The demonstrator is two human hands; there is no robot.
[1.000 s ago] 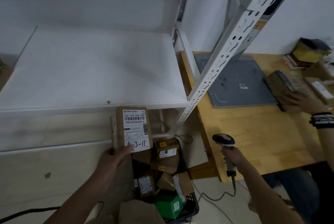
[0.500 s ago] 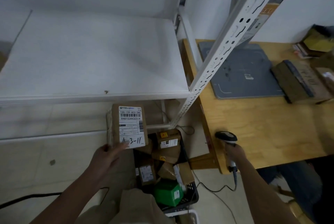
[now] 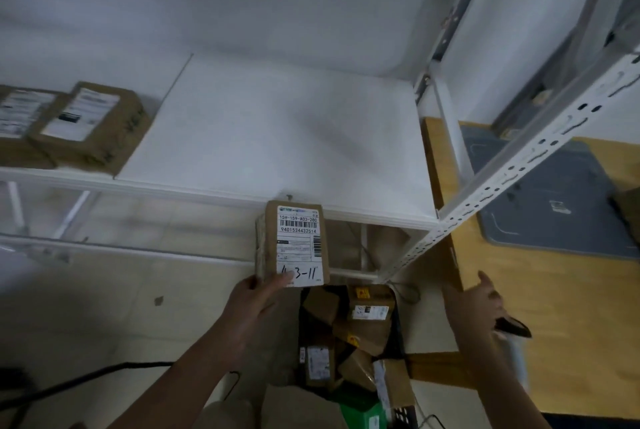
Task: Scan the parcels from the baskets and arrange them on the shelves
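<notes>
The left hand (image 3: 256, 300) grips the parcel (image 3: 294, 245) by its bottom edge, thumb on the label. The parcel stands upright at the hand's 1 o'clock, in front of the shelf (image 3: 277, 137) edge. At 3 o'clock, the blurred right hand (image 3: 474, 307) overlaps the scanner (image 3: 512, 326); I cannot tell if it grips it.

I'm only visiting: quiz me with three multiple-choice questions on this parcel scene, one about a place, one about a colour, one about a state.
1. Where do the two stored parcels lie?
A) wooden table
B) white shelf, left end
C) floor

2. What colour is the bright box in the basket?
A) red
B) blue
C) green

3. What is the left hand doing?
A) hanging open
B) holding the labelled parcel
C) pressing the shelf

Answers:
1. B, they sit on the shelf board.
2. C, it is plainly green.
3. B, fingers and thumb grip its lower edge.
</notes>
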